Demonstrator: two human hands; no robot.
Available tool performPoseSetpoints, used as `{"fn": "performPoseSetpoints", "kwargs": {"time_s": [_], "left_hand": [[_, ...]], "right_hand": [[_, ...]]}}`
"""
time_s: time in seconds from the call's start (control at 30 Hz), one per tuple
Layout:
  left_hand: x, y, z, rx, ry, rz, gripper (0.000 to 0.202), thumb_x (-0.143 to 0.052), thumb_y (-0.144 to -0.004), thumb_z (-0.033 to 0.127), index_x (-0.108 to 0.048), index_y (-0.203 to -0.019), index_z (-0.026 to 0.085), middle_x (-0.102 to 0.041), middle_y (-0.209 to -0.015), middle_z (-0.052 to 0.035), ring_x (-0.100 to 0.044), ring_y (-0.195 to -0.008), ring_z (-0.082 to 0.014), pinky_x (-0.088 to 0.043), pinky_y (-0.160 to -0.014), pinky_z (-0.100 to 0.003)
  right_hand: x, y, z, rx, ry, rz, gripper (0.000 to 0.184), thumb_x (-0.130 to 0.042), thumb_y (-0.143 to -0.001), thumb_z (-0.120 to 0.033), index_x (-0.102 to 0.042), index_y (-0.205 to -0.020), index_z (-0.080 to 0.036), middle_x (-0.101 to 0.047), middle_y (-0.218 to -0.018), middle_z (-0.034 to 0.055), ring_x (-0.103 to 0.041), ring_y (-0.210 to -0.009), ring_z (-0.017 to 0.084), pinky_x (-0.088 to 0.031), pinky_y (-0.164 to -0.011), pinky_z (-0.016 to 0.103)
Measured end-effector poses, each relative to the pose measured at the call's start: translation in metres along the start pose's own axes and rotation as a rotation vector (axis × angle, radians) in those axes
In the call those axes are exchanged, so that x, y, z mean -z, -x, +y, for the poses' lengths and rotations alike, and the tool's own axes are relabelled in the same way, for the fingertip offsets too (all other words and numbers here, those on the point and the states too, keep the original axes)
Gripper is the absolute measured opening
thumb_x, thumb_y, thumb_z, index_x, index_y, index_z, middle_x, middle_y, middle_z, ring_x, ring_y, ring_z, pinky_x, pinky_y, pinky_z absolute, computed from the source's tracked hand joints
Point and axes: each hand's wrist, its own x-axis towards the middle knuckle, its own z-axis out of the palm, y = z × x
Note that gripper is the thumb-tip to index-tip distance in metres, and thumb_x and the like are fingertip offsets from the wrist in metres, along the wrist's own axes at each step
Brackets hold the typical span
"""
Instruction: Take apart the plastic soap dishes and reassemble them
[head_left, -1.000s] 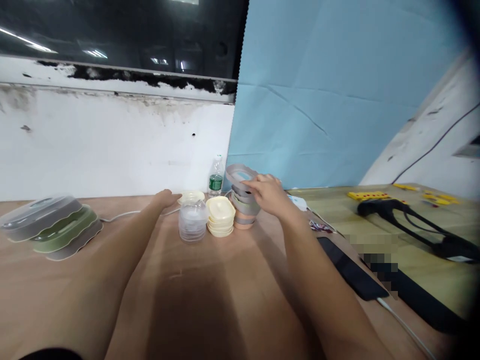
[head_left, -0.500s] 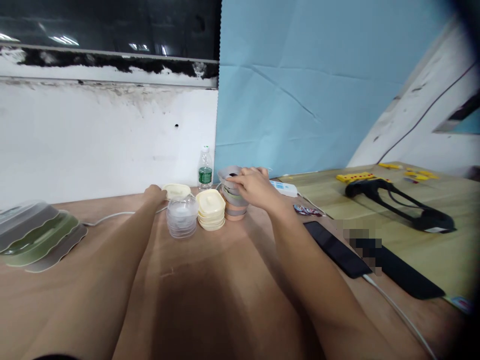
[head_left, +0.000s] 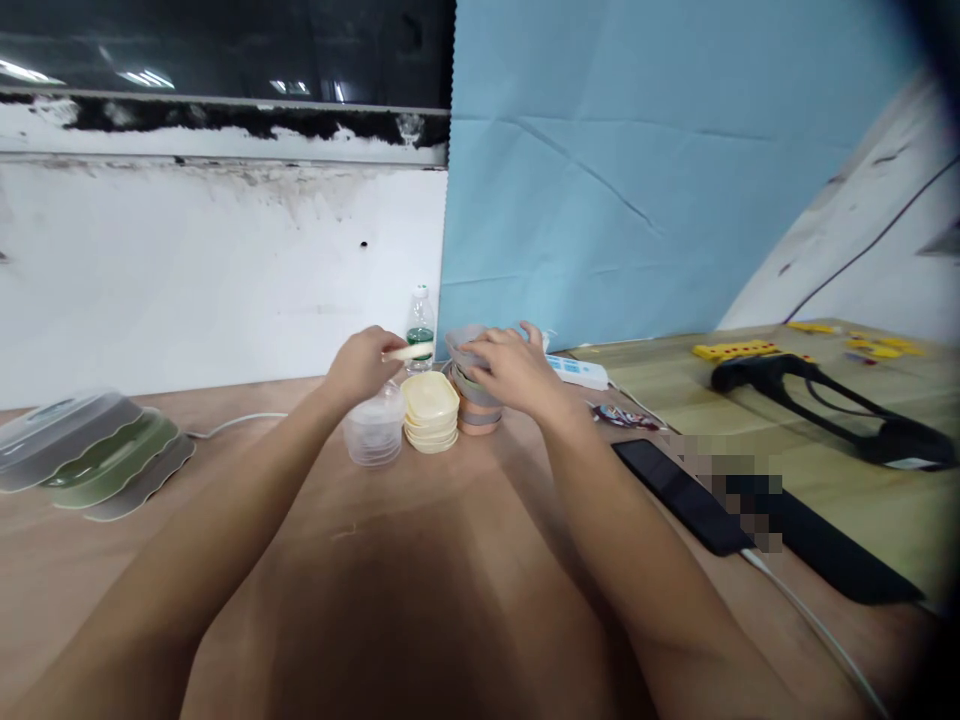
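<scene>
My left hand (head_left: 361, 366) is closed round a cream lid (head_left: 409, 352), held in the air above a stack of clear plastic containers (head_left: 373, 436). Beside that stack sits a stack of cream containers (head_left: 430, 410). My right hand (head_left: 504, 367) rests with curled fingers on top of a stack of grey and pink containers (head_left: 477, 409), gripping the grey piece on top. All the stacks stand on a wooden table (head_left: 420, 540) near the wall.
A green-labelled water bottle (head_left: 420, 326) stands behind the stacks. Clear, green and grey lids (head_left: 94, 455) lie at far left. To the right are a white power strip (head_left: 581, 373), a black phone (head_left: 681, 481) with cable, a black strap device (head_left: 821, 407) and yellow pieces (head_left: 733, 350).
My left hand has lifted the cream lid off the table and carried it right, above the clear stack. My right hand has lowered the grey piece onto its stack.
</scene>
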Motion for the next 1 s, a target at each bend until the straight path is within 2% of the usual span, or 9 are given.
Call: {"fn": "performPoseSetpoints", "kwargs": {"time_s": [0.13,0.2,0.3,0.4,0.5,0.6,0.73,0.8,1.0], "left_hand": [[-0.002,0.021,0.047,-0.171,-0.257,-0.226,0.024,-0.056,-0.080,0.016,-0.070,-0.098,0.022,-0.067,-0.099,-0.0052,-0.061,-0.096,-0.0203,-0.047,-0.078,-0.029],[-0.008,0.026,0.058,-0.251,-0.366,-0.314,0.024,-0.055,-0.080,0.014,-0.070,-0.098,0.022,-0.067,-0.098,-0.0061,-0.062,-0.095,-0.0212,-0.046,-0.077,-0.029],[-0.016,0.030,0.061,-0.284,-0.457,-0.404,0.022,-0.056,-0.082,0.015,-0.070,-0.097,0.022,-0.067,-0.097,-0.0065,-0.063,-0.092,-0.0220,-0.045,-0.077,-0.032],[-0.016,0.033,0.060,-0.268,-0.464,-0.416,0.021,-0.055,-0.085,0.020,-0.069,-0.100,0.022,-0.068,-0.098,-0.0063,-0.063,-0.094,-0.0228,-0.043,-0.079,-0.034],[-0.010,0.039,0.058,-0.260,-0.429,-0.367,0.022,-0.057,-0.086,0.031,-0.069,-0.103,0.022,-0.067,-0.102,-0.0071,-0.061,-0.099,-0.0248,-0.043,-0.083,-0.036],[-0.001,0.049,0.054,-0.280,-0.344,-0.274,0.030,-0.058,-0.086,0.041,-0.067,-0.108,0.022,-0.065,-0.108,-0.0074,-0.059,-0.103,-0.0256,-0.042,-0.088,-0.040],[0.019,0.071,0.030,-0.277,-0.213,-0.034,0.034,-0.055,-0.087,0.045,-0.065,-0.110,0.022,-0.063,-0.115,-0.0074,-0.057,-0.107,-0.0230,-0.038,-0.096,-0.040],[0.035,0.088,0.006,-0.200,-0.208,0.098,0.032,-0.055,-0.087,0.044,-0.066,-0.106,0.021,-0.063,-0.114,-0.0081,-0.056,-0.109,-0.0232,-0.039,-0.097,-0.039],[0.113,0.157,-0.090,0.223,-0.443,0.421,0.038,-0.058,-0.082,0.048,-0.064,-0.106,0.019,-0.053,-0.128,-0.0130,-0.047,-0.121,-0.0292,-0.029,-0.104,-0.046]], "right_hand": [[0.004,0.001,-0.001,-0.010,-0.005,0.044,0.034,-0.046,-0.090,-0.031,-0.062,-0.120,-0.026,-0.062,-0.114,0.0088,-0.052,-0.107,0.029,-0.015,-0.105,0.058],[0.007,0.002,-0.001,-0.005,-0.021,0.074,0.035,-0.046,-0.090,-0.032,-0.062,-0.121,-0.027,-0.062,-0.114,0.0084,-0.052,-0.108,0.029,-0.015,-0.105,0.059],[0.010,0.004,-0.002,0.008,-0.053,0.122,0.034,-0.047,-0.090,-0.033,-0.062,-0.120,-0.027,-0.063,-0.114,0.0078,-0.051,-0.109,0.029,-0.014,-0.106,0.060],[0.012,0.004,-0.004,0.032,-0.082,0.172,0.032,-0.048,-0.089,-0.034,-0.063,-0.117,-0.027,-0.063,-0.111,0.0072,-0.052,-0.107,0.028,-0.015,-0.107,0.060],[0.014,0.004,-0.008,0.072,-0.119,0.281,0.028,-0.049,-0.090,-0.033,-0.065,-0.112,-0.025,-0.064,-0.107,0.0067,-0.053,-0.105,0.027,-0.018,-0.107,0.057],[0.020,0.003,-0.021,0.125,-0.220,0.444,0.022,-0.049,-0.090,-0.031,-0.067,-0.102,-0.024,-0.065,-0.100,0.0062,-0.055,-0.099,0.024,-0.029,-0.102,0.050],[0.018,0.016,-0.061,0.241,-0.447,0.642,0.016,-0.051,-0.088,-0.024,-0.067,-0.091,-0.021,-0.066,-0.086,0.0055,-0.057,-0.088,0.021,-0.041,-0.086,0.041],[0.005,0.033,-0.090,0.362,-0.551,0.652,0.014,-0.052,-0.087,-0.020,-0.066,-0.087,-0.021,-0.065,-0.078,0.0042,-0.057,-0.078,0.018,-0.043,-0.079,0.037],[-0.062,0.095,-0.163,0.895,-0.588,0.334,0.010,-0.054,-0.083,-0.022,-0.064,-0.080,-0.020,-0.058,-0.062,-0.0007,-0.050,-0.061,0.013,-0.041,-0.061,0.030]]}}
